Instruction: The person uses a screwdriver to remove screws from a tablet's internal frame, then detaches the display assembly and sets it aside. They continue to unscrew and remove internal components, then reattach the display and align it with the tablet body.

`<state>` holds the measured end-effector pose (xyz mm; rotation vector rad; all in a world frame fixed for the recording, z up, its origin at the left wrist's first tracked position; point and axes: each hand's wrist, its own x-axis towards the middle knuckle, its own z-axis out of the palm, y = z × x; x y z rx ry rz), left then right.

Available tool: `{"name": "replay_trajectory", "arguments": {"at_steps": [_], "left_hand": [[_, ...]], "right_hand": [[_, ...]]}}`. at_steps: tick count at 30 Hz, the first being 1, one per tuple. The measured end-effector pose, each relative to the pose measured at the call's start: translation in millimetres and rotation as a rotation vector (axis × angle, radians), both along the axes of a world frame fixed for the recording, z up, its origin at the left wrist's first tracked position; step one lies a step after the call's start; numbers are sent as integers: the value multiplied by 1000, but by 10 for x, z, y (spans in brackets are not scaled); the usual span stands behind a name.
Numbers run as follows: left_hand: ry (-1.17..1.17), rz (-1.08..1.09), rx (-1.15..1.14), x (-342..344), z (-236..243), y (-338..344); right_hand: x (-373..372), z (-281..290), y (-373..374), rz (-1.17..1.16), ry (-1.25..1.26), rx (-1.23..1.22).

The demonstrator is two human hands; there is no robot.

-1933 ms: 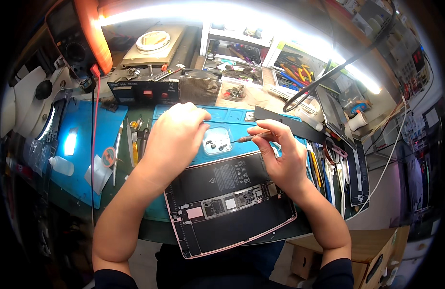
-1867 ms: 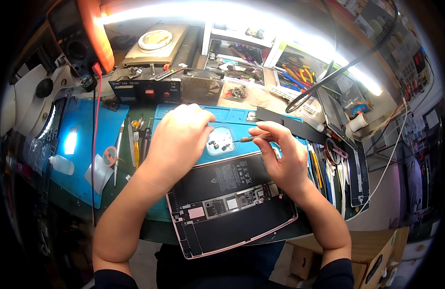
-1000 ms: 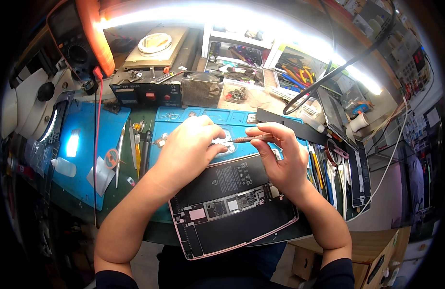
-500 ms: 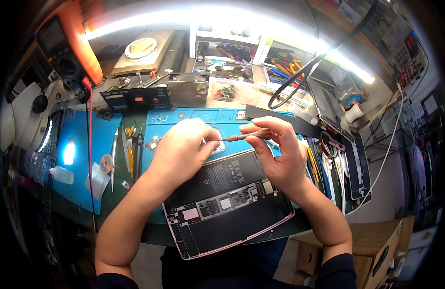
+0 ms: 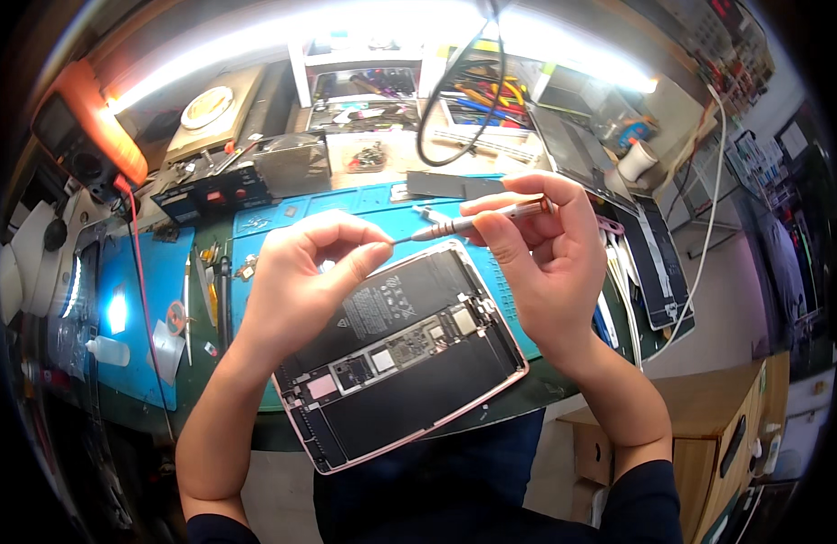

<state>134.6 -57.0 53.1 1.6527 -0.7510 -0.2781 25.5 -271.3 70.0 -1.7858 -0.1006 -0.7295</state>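
Note:
My right hand (image 5: 559,272) holds a slim screwdriver (image 5: 444,228) between thumb and fingers, its shaft pointing left. At the shaft's end, the thumb and forefinger of my left hand (image 5: 296,276) are pinched together. Whatever they hold there is too small to make out. Beneath both hands lies an opened tablet (image 5: 418,390) with a pink rim, tilted on the bench's front edge. Its black batteries and the circuit board (image 5: 387,360) between them are exposed. My left hand covers part of its upper left side.
A blue work mat (image 5: 332,204) with small parts lies behind the tablet. An orange multimeter (image 5: 78,136) stands at far left, its red lead hanging down. White cables and hand tools lie right. A black cable loop (image 5: 464,91) hangs above; a wooden cabinet (image 5: 663,408) stands lower right.
The screwdriver's handle has swung up to the right and more of its shaft shows. My left fingers have come to its tip. The whole view has shifted, moving the bench leftward.

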Motion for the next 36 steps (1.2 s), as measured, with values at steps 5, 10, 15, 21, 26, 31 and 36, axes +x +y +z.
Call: {"name": "replay_trajectory", "arguments": {"at_steps": [5, 10, 15, 21, 26, 31, 36], "left_hand": [[269, -84, 24, -306, -41, -260], [259, -231, 74, -467, -99, -515], [-120, -298, 278, -570, -203, -612], [-384, -333, 216, -537, -360, -618], [-387, -334, 208, -518, -387, -620], [-395, -332, 213, -506, -408, -616], [-406, -341, 212, -499, -418, -623]], "right_hand": [[-262, -21, -155, -55, -65, -75], [-511, -38, -377, -101, -52, -236], [-609, -125, -508, -52, -45, -463], [-569, -185, -554, -5, -30, -651], [-537, -194, -542, -1, -13, -639], [-511, -200, -522, 0, -4, -624], [-499, -222, -515, 3, 1, -606]]}}
